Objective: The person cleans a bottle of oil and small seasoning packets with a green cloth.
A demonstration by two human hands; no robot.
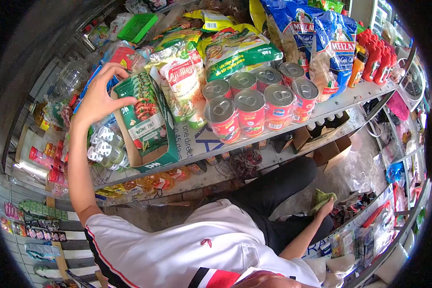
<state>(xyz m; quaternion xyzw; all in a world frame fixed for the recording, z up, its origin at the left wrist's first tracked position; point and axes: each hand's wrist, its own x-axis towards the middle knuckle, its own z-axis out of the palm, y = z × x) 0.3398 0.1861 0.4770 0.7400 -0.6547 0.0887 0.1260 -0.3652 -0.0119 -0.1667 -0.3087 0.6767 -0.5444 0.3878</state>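
Observation:
My left hand (100, 98) is curled over the upper left side of a green carton of seasoning packets (146, 122), thumb over the packets and fingers at the far end. The carton stands near the shelf's front edge. Right of it is an Aji-mayo mayonnaise bag (181, 77). Down by my knee, my right hand (325, 209) grips a crumpled green cloth (320, 199). Its fingers are partly hidden by the cloth.
Shrink-wrapped cans (249, 110) line the shelf (187, 165) front, with Meizan flour bags (335, 57) and red sauce bottles (372, 53) to the right. Small clear bottles (108, 146) stand left of the carton. A cardboard box (332, 150) sits below. Another goods rack (369, 211) is at right.

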